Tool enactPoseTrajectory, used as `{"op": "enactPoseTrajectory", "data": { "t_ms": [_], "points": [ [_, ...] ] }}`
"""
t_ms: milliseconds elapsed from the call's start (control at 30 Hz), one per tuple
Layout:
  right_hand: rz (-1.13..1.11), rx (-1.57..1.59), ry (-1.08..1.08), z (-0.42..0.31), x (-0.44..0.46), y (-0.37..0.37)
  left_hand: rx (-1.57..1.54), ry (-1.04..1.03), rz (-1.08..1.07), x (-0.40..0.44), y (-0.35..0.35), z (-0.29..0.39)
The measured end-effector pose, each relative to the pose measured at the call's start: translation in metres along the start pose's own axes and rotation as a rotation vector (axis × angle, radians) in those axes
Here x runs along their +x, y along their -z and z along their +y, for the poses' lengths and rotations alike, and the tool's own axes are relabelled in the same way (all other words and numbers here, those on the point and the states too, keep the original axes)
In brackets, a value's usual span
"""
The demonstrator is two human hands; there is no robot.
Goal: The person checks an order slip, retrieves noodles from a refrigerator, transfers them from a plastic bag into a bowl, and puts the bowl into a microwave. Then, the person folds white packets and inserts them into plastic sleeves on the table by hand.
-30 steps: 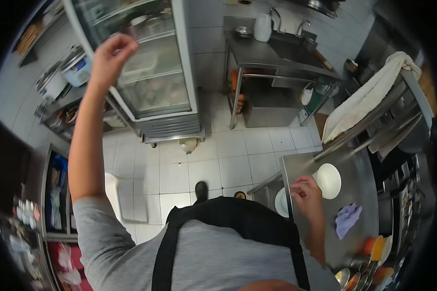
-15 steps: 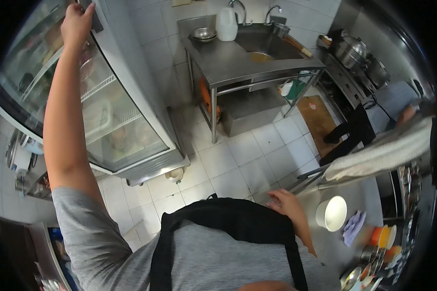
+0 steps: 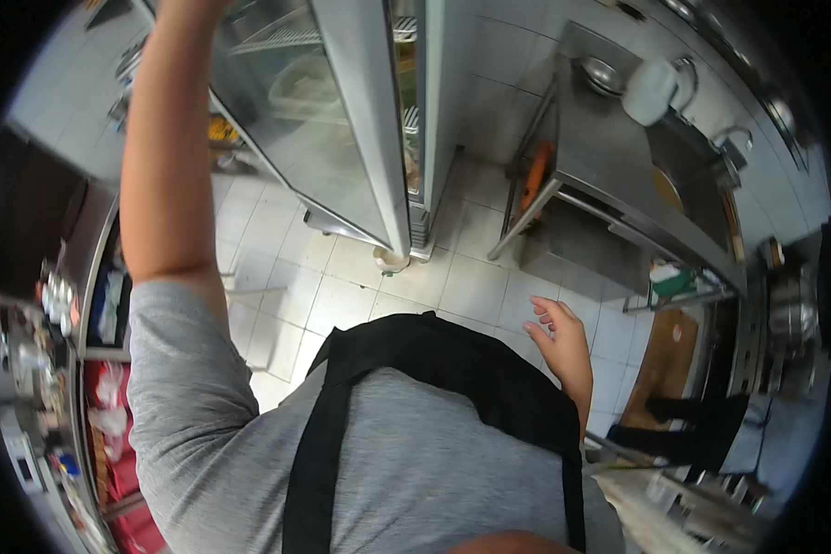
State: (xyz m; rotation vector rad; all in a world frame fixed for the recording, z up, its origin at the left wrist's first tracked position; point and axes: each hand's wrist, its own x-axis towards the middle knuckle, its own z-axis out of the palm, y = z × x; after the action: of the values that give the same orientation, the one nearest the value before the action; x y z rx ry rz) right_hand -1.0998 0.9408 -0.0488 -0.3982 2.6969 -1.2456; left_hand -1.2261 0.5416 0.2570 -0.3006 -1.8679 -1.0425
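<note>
My left arm (image 3: 171, 166) reaches up to the top edge of the view, where the hand is cut off. It runs along the glass door (image 3: 342, 138) of an upright fridge, which stands partly open. Through the glass shows a wire shelf and a pale plastic container (image 3: 309, 90). A narrow gap between door and fridge body (image 3: 441, 102) shows shelf edges inside. My right hand (image 3: 561, 340) hangs over the tiled floor at my side, empty, its fingers loosely bent and apart.
A steel sink table (image 3: 600, 152) stands ahead right, with metal bowls (image 3: 602, 76) and a white jug (image 3: 649, 92). A small pale bowl (image 3: 391, 260) sits on the floor by the door. At far right is a person's dark-clad leg (image 3: 692, 429). Shelving (image 3: 92, 277) lines the left.
The fridge door has swung open from its frame. My left hand, earlier around the door handle, has left the view at the top. My view has turned left; my right hand is away from the counter.
</note>
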Motion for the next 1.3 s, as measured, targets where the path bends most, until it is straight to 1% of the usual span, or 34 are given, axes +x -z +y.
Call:
{"op": "enactPoseTrajectory", "data": {
  "t_ms": [33, 100, 133, 167, 200, 233, 267, 300, 333, 367, 433, 467, 500, 567, 600, 633, 667, 733, 767, 800, 833, 933, 967, 1033, 1100, 1133, 1233, 1300],
  "points": [
    [-0.052, -0.021, 0.0, 0.0, 0.013, -0.001, 0.079, -0.184, -0.063, -0.011, 0.035, -0.008],
    [-0.17, -0.056, 0.014, 0.0, 0.033, -0.008, -0.037, -0.059, 0.314, -0.059, 0.114, -0.042],
    [-0.227, -0.074, 0.034, -0.001, 0.044, -0.011, -0.043, -0.094, 0.283, -0.096, 0.118, -0.018],
    [-0.277, -0.094, 0.056, -0.003, 0.057, -0.013, -0.031, -0.08, 0.23, -0.125, 0.154, -0.022],
    [-0.323, -0.137, 0.098, -0.005, 0.069, -0.017, -0.036, -0.028, 0.338, -0.154, 0.174, -0.021],
    [-0.374, -0.165, 0.123, -0.008, 0.082, -0.023, -0.138, -0.007, 0.295, -0.187, 0.214, -0.036],
    [-0.428, -0.194, 0.147, -0.014, 0.095, -0.029, -0.268, 0.093, 0.424, -0.225, 0.249, -0.052],
    [-0.481, -0.229, 0.171, -0.023, 0.111, -0.036, -0.154, 0.183, 0.698, -0.246, 0.232, -0.046],
    [-0.518, -0.278, 0.192, -0.035, 0.128, -0.044, -0.169, 0.239, 0.864, -0.263, 0.222, -0.05],
    [-0.545, -0.289, 0.236, -0.047, 0.144, -0.055, -0.173, 0.31, 0.949, -0.295, 0.239, -0.07],
    [-0.599, -0.302, 0.313, -0.071, 0.175, -0.082, -0.138, 0.371, 0.804, -0.341, 0.26, -0.096],
    [-0.629, -0.309, 0.364, -0.085, 0.194, -0.097, -0.113, 0.412, 0.804, -0.359, 0.279, -0.112],
    [-0.669, -0.308, 0.352, -0.1, 0.21, -0.113, -0.058, 0.376, 0.924, -0.355, 0.279, -0.12],
    [-0.734, -0.294, 0.336, -0.134, 0.248, -0.148, 0.189, 0.38, 1.005, -0.363, 0.316, -0.143],
    [-0.754, -0.371, 0.393, -0.154, 0.269, -0.164, 0.272, 0.392, 0.959, -0.373, 0.347, -0.157],
    [-0.75, -0.32, 0.404, -0.168, 0.294, -0.183, 0.352, 0.406, 0.907, -0.386, 0.385, -0.172],
    [-0.714, -0.179, 0.438, -0.177, 0.321, -0.206, 0.429, 0.413, 0.852, -0.387, 0.412, -0.188],
    [-0.749, 0.204, 0.186, -0.198, 0.39, -0.25, 0.511, 0.415, 1.025, -0.351, 0.428, -0.209],
    [-0.673, 0.228, 0.284, -0.215, 0.427, -0.269, 0.55, 0.418, 1.111, -0.339, 0.434, -0.221],
    [-0.578, 0.236, 0.4, -0.233, 0.463, -0.287, 0.565, 0.449, 1.109, -0.353, 0.462, -0.236],
    [-0.474, 0.308, 0.344, -0.255, 0.49, -0.304, 0.518, 0.433, 1.077, -0.363, 0.488, -0.251],
    [-0.227, 0.246, 0.601, -0.26, 0.617, -0.353, 0.528, 0.448, 1.132, -0.351, 0.507, -0.268],
    [-0.103, 0.038, 0.701, -0.233, 0.69, -0.369, 0.531, 0.465, 1.153, -0.347, 0.512, -0.271],
    [0.056, -0.178, 0.606, -0.24, 0.734, -0.375, 0.603, 0.461, 1.152, -0.338, 0.514, -0.275],
    [0.122, -0.324, 0.51, -0.244, 0.764, -0.379, 0.621, 0.45, 1.158, -0.329, 0.513, -0.278],
    [0.138, -0.386, 0.468, -0.245, 0.779, -0.384, 0.592, 0.493, 1.234, -0.325, 0.511, -0.277],
    [0.144, -0.487, 0.395, -0.246, 0.811, -0.401, 0.475, 0.49, 1.277, -0.333, 0.524, -0.279],
    [0.14, -0.525, 0.366, -0.246, 0.825, -0.412, 0.431, 0.489, 1.258, -0.339, 0.524, -0.278]
  ]
}}
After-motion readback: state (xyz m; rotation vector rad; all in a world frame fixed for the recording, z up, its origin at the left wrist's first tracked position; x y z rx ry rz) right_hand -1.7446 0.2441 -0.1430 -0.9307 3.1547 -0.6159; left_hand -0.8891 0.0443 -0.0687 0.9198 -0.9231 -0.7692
